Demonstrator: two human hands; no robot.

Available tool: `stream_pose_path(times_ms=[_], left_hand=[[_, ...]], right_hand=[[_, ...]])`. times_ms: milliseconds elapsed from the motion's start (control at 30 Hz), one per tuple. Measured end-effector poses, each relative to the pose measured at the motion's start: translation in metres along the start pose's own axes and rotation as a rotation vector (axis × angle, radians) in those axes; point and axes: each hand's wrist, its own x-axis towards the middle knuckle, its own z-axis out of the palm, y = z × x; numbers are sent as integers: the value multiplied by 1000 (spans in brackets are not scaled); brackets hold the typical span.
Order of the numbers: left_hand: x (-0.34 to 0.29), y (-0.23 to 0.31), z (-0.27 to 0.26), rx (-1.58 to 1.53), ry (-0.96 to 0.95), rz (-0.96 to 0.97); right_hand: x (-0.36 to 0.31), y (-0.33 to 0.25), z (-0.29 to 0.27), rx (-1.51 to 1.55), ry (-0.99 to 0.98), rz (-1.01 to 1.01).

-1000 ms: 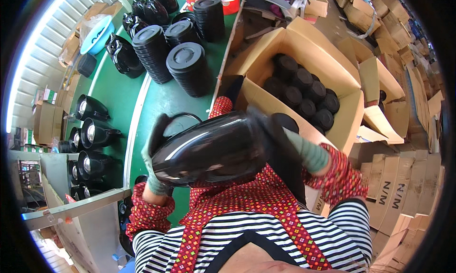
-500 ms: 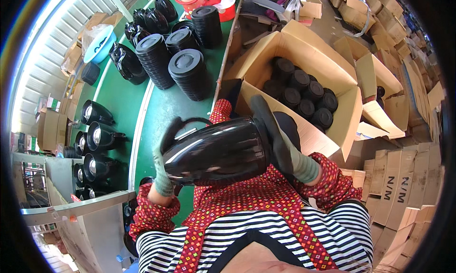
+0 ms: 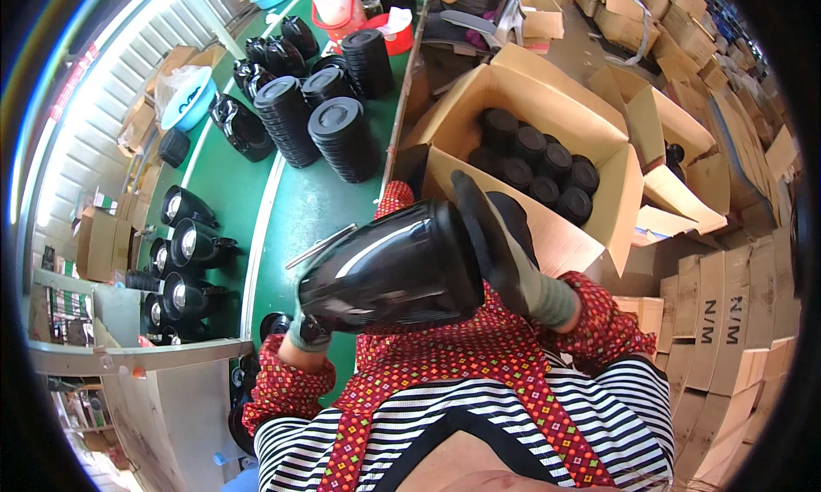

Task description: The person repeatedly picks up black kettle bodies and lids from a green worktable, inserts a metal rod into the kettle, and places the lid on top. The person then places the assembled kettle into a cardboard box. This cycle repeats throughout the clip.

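A glossy black jug (image 3: 385, 274) lies on its side across my lap, its narrow end to the left and its wide base to the right. My left hand (image 3: 310, 328), in a green-grey and black glove, holds the narrow end; most of its fingers are hidden behind the jug. At the base, my right hand (image 3: 496, 244), gloved alike, presses its palm against the bottom with the fingers reaching up along it. A thin silvery strip (image 3: 321, 246) shows just beyond the jug; I cannot make out whether it belongs to it.
Stacks of black round lids (image 3: 342, 141) stand on the green table (image 3: 295, 205), with more black jugs (image 3: 198, 244) at its left. An open carton (image 3: 616, 163) of black cylindrical pieces is ahead right. Flattened cartons (image 3: 714, 312) lean at the right. A red bucket (image 3: 336, 8) stands far off.
The jug has turned about its length, and its black handle, seen before above the body, is now out of sight. My left fingers have slipped behind it. My right hand stays at the base.
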Motion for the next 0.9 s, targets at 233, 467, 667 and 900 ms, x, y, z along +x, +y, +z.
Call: stream_pose_path(times_ms=[233,467,667,900], left_hand=[[24,-14,44,328,-283,65],[34,-18,-10,569,131,446],[47,5,21,-96,200,120],[27,-78,36,668,48,218]], right_hand=[[28,-33,-22,-526,-269,-558],[17,7,-9,82,257,-30],[0,73,-44,-255,336,111],[56,38,-100,235,-2,400]])
